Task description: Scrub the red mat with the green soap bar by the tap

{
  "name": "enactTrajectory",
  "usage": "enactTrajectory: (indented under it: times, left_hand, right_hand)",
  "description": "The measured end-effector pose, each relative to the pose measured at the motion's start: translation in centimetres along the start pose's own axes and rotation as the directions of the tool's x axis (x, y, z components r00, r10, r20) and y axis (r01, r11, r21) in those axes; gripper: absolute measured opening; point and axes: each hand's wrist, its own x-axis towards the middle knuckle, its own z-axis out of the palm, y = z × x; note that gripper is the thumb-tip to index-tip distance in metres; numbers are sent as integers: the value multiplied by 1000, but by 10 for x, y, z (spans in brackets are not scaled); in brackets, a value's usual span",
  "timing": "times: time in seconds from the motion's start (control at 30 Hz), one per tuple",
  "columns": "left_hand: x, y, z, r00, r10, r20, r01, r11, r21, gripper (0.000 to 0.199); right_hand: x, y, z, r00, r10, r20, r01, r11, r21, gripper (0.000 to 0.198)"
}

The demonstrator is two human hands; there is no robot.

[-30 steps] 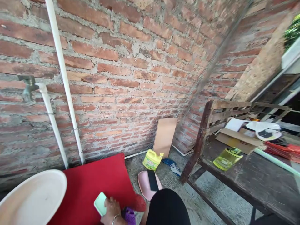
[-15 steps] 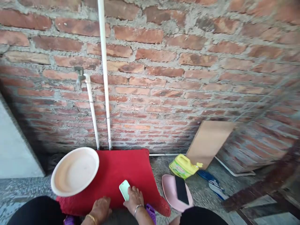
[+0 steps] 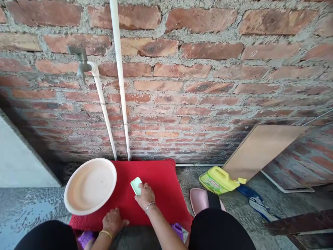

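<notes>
My right hand [image 3: 145,197] is closed on a light green, flat, rounded bar [image 3: 135,185] with a small dark spot near its far end; I cannot make out its kind. The bar lies on or just over a red cloth [image 3: 156,177], which is spread over a low surface. My left hand [image 3: 113,221] rests on the cloth's near edge, thumb apart from the fingers, holding nothing visible. To the left, a pale round basin [image 3: 93,185] stands on the cloth's left part.
A grey tap [image 3: 81,61] on a white pipe sticks out of the brick wall [image 3: 166,100]. On the right are a yellow jug [image 3: 218,180], a pink item [image 3: 199,200] with a dark strip, blue-and-white slippers [image 3: 260,205] and a leaning board [image 3: 265,149].
My right hand and the green bar have moved farther forward. My left hand has shifted forward slightly on the cloth. The camera view has tilted down and come closer.
</notes>
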Motion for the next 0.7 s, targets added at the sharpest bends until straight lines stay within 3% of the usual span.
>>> enactTrajectory:
  times: [0.1, 0.2, 0.3, 0.4, 0.53, 0.6, 0.7]
  left_hand:
    - [10, 1, 12, 1000, -4, -3, 4, 1000, 25, 72]
    - [19, -1, 22, 1000, -12, 5, 12, 998, 54, 76]
    - [22, -3, 26, 999, -33, -4, 33, 998, 57, 75]
    - [22, -3, 24, 1000, -19, -7, 20, 998, 65, 67]
    - [18, 2, 13, 1000, 2, 0, -2, 999, 50, 57]
    - [15, 4, 8, 1000, 10, -3, -10, 999, 41, 55]
    - [13, 5, 7, 1000, 18, -5, -17, 999, 46, 52]
  right_hand:
    - [21, -6, 8, 997, -76, 29, 77, 996, -38, 50]
    - [36, 12, 0, 998, -55, 38, 58, 995, -83, 49]
    - [41, 63, -22, 999, 45, 4, -44, 993, -107, 45]
    - [32, 136, -44, 975, 217, -51, -219, 975, -45, 46]
    - [12, 211, -56, 861, 499, -98, -495, 866, 64, 45]
    - [8, 218, -55, 834, 533, -143, -524, 846, 94, 47]
    - [12, 186, -49, 885, 421, -202, -406, 907, 110, 46]
